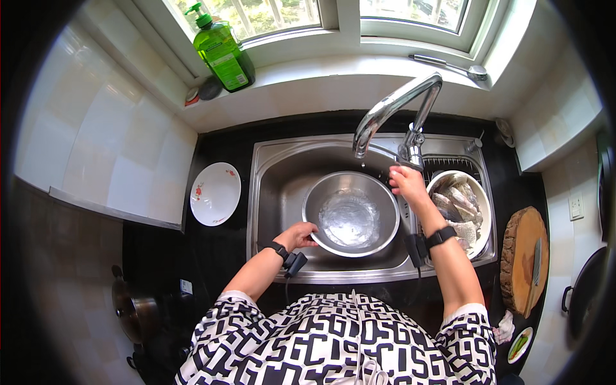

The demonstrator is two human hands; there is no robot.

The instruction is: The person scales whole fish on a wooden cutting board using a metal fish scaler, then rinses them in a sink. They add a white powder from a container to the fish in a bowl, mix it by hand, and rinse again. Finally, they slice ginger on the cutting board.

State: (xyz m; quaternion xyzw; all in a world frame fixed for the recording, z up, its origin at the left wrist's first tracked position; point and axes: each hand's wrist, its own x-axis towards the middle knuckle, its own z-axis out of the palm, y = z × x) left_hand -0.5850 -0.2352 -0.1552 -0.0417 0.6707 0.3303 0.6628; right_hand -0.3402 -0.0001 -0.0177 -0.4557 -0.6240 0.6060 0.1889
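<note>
A round stainless steel basin [353, 216] with clear water in it stands in the sink bowl [284, 192]. My left hand [301, 235] grips the basin's rim at its lower left. My right hand [406, 182] is raised over the sink's middle, beside the base of the chrome faucet [411, 149], its fingers curled; whether it touches the lever cannot be told. A few drops hang in the air below the spout. Close to the right of that hand, a white bowl [485, 216] of cut fish pieces [462, 202] sits on the sink's right side.
An empty white dish with red flowers [215, 194] lies on the left counter. At right are a round wooden chopping board [517, 260] with a knife [536, 264] and a small plate of green vegetables [519, 345]. A green pump bottle [224, 57] and a brush [450, 65] rest on the windowsill.
</note>
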